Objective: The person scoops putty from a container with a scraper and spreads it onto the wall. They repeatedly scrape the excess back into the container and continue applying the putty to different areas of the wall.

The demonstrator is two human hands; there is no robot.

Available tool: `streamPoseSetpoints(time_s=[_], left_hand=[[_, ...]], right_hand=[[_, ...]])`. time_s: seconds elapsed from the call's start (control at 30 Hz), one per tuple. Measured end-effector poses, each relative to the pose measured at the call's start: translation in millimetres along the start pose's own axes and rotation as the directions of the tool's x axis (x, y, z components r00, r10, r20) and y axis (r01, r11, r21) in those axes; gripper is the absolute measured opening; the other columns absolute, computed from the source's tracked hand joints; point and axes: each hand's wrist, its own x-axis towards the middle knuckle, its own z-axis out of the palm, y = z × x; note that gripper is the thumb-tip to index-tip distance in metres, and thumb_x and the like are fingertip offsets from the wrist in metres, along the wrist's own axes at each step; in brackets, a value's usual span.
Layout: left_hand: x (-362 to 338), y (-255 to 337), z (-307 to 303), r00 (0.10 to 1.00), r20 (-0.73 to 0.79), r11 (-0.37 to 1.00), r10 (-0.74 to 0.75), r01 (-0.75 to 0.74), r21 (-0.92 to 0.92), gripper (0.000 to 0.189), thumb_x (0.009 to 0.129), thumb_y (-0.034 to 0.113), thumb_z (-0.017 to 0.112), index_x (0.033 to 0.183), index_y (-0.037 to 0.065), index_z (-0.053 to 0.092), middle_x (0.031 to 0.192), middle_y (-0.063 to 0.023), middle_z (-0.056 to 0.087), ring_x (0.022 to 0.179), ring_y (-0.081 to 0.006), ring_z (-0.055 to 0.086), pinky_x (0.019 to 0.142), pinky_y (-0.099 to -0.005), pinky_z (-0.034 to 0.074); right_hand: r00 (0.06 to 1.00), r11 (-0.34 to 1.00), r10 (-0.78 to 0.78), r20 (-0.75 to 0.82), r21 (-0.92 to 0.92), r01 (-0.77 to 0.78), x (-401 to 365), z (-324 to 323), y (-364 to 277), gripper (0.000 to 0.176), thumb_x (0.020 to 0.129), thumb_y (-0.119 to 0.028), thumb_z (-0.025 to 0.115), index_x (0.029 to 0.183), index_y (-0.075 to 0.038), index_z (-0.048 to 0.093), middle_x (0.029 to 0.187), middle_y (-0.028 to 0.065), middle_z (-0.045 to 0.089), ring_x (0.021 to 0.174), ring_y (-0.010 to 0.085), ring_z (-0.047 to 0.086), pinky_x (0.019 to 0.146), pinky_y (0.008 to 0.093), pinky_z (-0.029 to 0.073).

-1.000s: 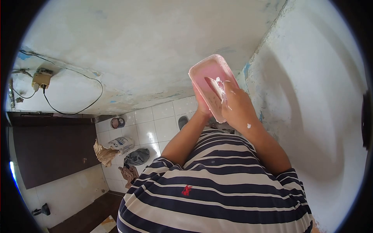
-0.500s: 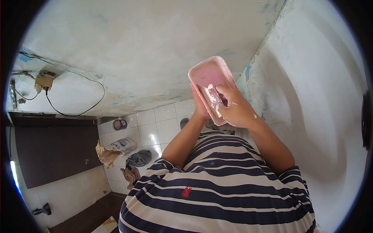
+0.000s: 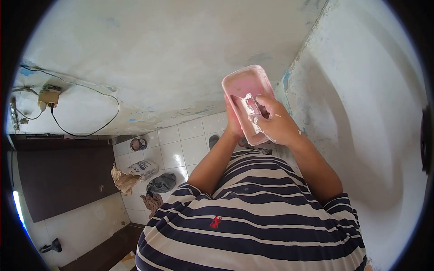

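In front of the chest, right of the middle, a pink tray is held up close to the corner where two patchy white walls meet. The tray is tilted, with its open side turned towards the camera. It is supported from behind by the left hand, whose fingers are closed on the tray's back and are mostly hidden by it. A putty knife is gripped by the right hand, and the fingers are closed round its handle, which is covered by them. The blade is laid inside the tray against its bottom, and a lump of white putty is carried on it. White smears are seen on the tray's rim and on the right hand.

A navy and white striped shirt is worn, and it fills the near part of the view. Far below, to the left of the arms, a white tiled floor is seen. On it, a small round can is stood by the wall, and a white sack, crumpled brown paper, a dark bag and a rag are lain close together. On the left wall, a socket box is mounted, with a black cable looped from it. A dark wooden panel is seen below it.
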Motion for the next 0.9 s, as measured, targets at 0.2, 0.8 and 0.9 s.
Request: streamPoseSetpoints(time_s=[0.2,0.8,0.9], left_hand=[[0.4,-1.6,1.7,0.937,0.028,0.881,0.348,-0.337,0.333,0.070,0.097,0.064,0.035,0.144,0.012,0.040,0.135,-0.0110,0.053,0.121,-0.0265,0.055,0.099,-0.0423,0.051],[-2.8,30.0,-21.0,0.969,0.039,0.961,0.245,-0.248,0.124,0.065,0.100,0.061,0.035,0.145,0.014,0.037,0.135,-0.0084,0.051,0.123,-0.0226,0.054,0.100,-0.0409,0.051],[-5.9,36.7,-30.0,0.982,-0.086,0.980,0.171,-0.160,0.122,0.089,0.090,0.081,0.026,0.148,0.013,0.037,0.141,-0.0089,0.050,0.127,-0.0260,0.052,0.106,-0.0429,0.045]], right_hand=[[0.994,0.921,-0.067,-0.086,-0.388,0.028,-2.9,-11.6,-56.6,0.032,0.084,0.000,0.055,0.115,0.005,0.058,0.091,0.0324,0.064,0.084,0.0467,0.064,0.072,0.0447,0.050],[0.991,0.978,0.087,-0.097,-0.179,-0.104,8.2,9.0,-57.8,0.039,0.084,-0.004,0.056,0.122,0.004,0.057,0.098,0.0315,0.065,0.093,0.0475,0.063,0.083,0.0498,0.050],[0.996,0.981,0.043,-0.080,-0.186,-0.057,18.7,20.8,-39.3,0.038,0.084,-0.005,0.057,0.121,0.003,0.058,0.096,0.0306,0.066,0.092,0.0470,0.064,0.080,0.0481,0.050]])
